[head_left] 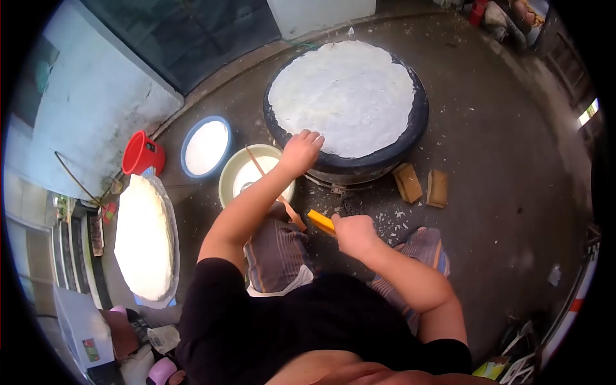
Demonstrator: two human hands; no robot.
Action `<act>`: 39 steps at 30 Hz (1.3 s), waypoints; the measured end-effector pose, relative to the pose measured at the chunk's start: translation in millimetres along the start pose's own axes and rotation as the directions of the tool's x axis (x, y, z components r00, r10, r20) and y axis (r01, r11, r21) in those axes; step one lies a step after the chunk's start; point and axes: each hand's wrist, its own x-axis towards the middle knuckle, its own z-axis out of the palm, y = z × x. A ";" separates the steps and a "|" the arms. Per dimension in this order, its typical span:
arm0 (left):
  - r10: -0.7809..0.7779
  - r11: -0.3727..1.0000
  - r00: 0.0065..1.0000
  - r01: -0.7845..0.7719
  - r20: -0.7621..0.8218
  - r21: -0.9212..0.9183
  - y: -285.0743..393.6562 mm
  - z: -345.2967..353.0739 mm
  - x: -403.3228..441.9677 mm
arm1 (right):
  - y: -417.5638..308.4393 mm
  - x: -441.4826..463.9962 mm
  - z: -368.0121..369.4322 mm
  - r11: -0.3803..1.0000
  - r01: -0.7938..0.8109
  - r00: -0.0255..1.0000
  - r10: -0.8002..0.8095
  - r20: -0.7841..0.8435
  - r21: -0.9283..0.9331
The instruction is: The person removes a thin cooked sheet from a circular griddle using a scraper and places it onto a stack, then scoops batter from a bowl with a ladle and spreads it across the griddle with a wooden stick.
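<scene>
A large thin white flatbread (pixel 343 96) covers most of a round black griddle (pixel 420 109) in front of me. My left hand (pixel 303 153) is at the near left edge of the flatbread, its fingers bent and closed over that edge; the thumb is hidden. Nearer my lap, my right hand (pixel 357 235) is closed around a yellow scraper (pixel 321 222), which points to the left. Under my left forearm stands a pale bowl (pixel 226 186) of white batter (pixel 252 169). A wooden stick (pixel 255 160) lies across this bowl, partly hidden by my arm.
Left of the bowl sits a blue-rimmed basin (pixel 229 142) of white stuff, with a red bucket (pixel 142 154) beyond it. A white stack of thin sheets (pixel 144 237) lies at the left. Two wooden blocks (pixel 437 188) rest right of the griddle, near scattered white flakes (pixel 394 221).
</scene>
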 end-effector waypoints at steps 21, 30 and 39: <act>-0.271 0.947 0.944 0.296 0.190 -0.123 -23.1 31.4 79.0 | 3.6 -9.5 -13.6 0.993 -0.006 0.998 0.013 -0.055 0.120; -0.284 0.952 0.901 0.224 -0.328 -0.210 -39.1 -6.5 118.4 | 4.1 -9.9 -12.5 0.996 -0.004 0.999 0.009 -0.051 0.086; -0.013 0.996 0.903 -0.027 -0.429 -0.088 -14.1 -11.6 72.6 | 4.4 -10.5 -13.1 0.997 -0.019 0.998 0.023 -0.054 0.069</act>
